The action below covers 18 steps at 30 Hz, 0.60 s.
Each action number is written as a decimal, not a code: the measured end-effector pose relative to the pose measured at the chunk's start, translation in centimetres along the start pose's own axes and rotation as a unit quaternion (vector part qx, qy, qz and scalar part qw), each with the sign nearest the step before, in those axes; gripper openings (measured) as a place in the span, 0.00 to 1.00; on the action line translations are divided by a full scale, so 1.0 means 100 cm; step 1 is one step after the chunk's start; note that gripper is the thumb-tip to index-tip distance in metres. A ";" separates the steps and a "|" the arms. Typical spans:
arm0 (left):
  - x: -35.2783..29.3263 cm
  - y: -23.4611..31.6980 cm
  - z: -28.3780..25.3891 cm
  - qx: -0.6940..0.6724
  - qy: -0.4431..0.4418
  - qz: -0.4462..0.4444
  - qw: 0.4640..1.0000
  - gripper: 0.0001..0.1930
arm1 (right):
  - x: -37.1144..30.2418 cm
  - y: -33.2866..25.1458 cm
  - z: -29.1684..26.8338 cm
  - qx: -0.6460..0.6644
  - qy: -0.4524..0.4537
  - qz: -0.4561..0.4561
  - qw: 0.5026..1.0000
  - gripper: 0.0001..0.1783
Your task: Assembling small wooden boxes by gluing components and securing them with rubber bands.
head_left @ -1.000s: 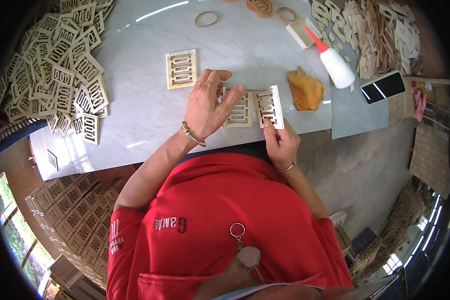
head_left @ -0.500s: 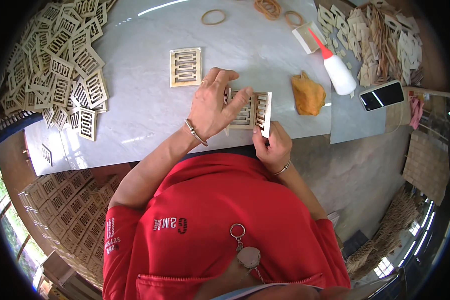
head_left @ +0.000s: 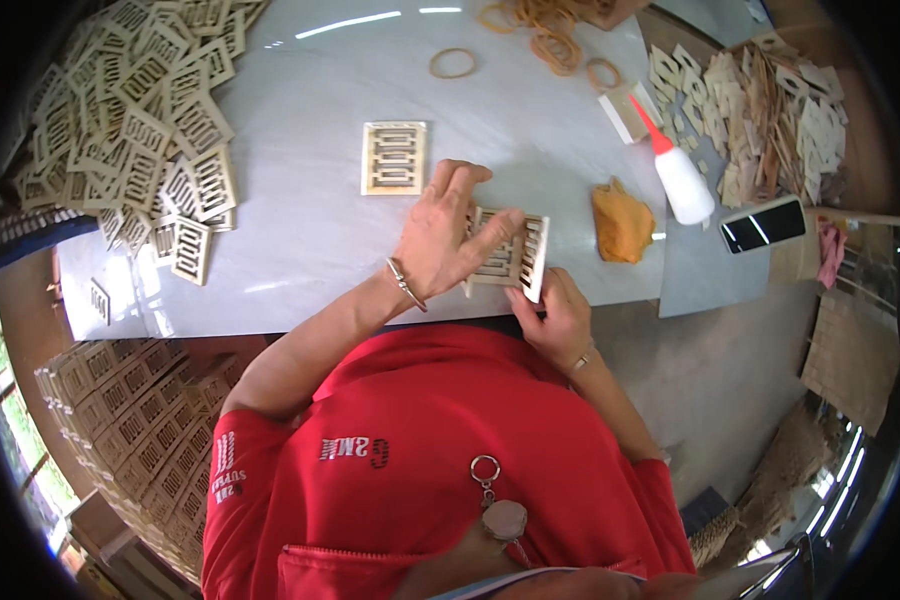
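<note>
A small wooden frame box (head_left: pixel 498 262) with slotted panels sits at the table's near edge, one pale panel standing up along its right side. My left hand (head_left: pixel 438 240) is over the box's left side, its thumb reaching across the top and its fingers curled around the far side; part of the box is hidden beneath it. With thumb and fingers, my right hand (head_left: pixel 558 318) pinches the near corner of the upright right panel. Just beyond my left hand, a slotted wooden panel (head_left: pixel 394 158) with a light rim lies apart on the table.
Many slotted panels (head_left: pixel 160 130) are heaped at the far left. To the right are an orange cloth (head_left: pixel 623 222), a white glue bottle (head_left: pixel 682 182) with red nozzle, a phone (head_left: pixel 763 225) and wood scraps (head_left: pixel 760 115). Rubber bands (head_left: pixel 555 48) lie at the back; stacked boxes (head_left: pixel 140 420) stand lower left.
The whole view has shifted a little, so the table things appear lower and to the right. Both hands keep nearly the same hold on the box.
</note>
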<state>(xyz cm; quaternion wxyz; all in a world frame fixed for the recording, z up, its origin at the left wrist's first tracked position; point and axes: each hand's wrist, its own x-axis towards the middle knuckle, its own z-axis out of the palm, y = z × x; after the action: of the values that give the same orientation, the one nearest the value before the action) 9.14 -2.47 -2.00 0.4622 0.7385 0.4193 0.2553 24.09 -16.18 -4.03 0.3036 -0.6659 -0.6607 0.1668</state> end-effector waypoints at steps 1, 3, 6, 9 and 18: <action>0.000 0.001 -0.004 -0.030 -0.023 -0.029 0.999 0.24 | 0.001 -0.007 -0.009 -0.002 -0.020 0.034 0.999 0.24; 0.003 -0.010 -0.023 0.009 0.027 0.045 0.999 0.27 | 0.000 -0.008 -0.026 0.000 -0.053 0.078 0.996 0.30; 0.016 -0.028 -0.066 0.107 0.066 0.165 0.978 0.35 | -0.014 0.005 -0.056 -0.046 -0.056 0.083 0.994 0.31; 0.028 -0.043 -0.094 0.355 -0.054 0.209 0.910 0.41 | -0.010 0.010 -0.079 -0.051 -0.036 0.080 0.995 0.29; 0.014 -0.026 -0.085 0.165 0.003 0.112 0.980 0.41 | 0.035 -0.024 -0.077 0.117 0.047 0.007 0.992 0.28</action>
<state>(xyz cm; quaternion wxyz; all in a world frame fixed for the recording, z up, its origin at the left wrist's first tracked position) 2.33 3.29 -0.61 0.3014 0.8461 0.3717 0.2347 27.26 -14.31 3.96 0.4091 -0.6375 -0.6170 0.2135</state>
